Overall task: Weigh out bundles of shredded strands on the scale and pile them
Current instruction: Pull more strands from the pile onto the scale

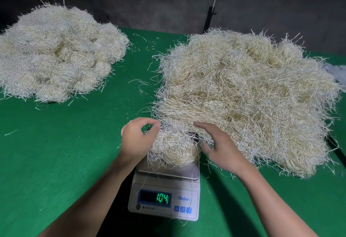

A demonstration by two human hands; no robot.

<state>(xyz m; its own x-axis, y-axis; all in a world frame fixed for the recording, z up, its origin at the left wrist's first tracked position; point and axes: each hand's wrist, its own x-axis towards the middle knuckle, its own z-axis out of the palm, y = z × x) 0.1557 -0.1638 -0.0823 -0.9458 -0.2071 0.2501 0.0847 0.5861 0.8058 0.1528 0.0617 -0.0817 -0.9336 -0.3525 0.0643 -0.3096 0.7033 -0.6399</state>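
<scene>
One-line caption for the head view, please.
Left hand and right hand flank a strand bundle on the scale, which reads 10.4.

A scale (164, 197) stands at the near middle of the counter (65, 152), with a bundle (175, 150) of strands on its pan. A pile (56, 53) lies at the far left. A larger heap (252, 96) lies on the right, its near-left edge reaching the scale. The left hand (137, 137) is at the bundle's left and the right hand (222, 148) at its right.
</scene>
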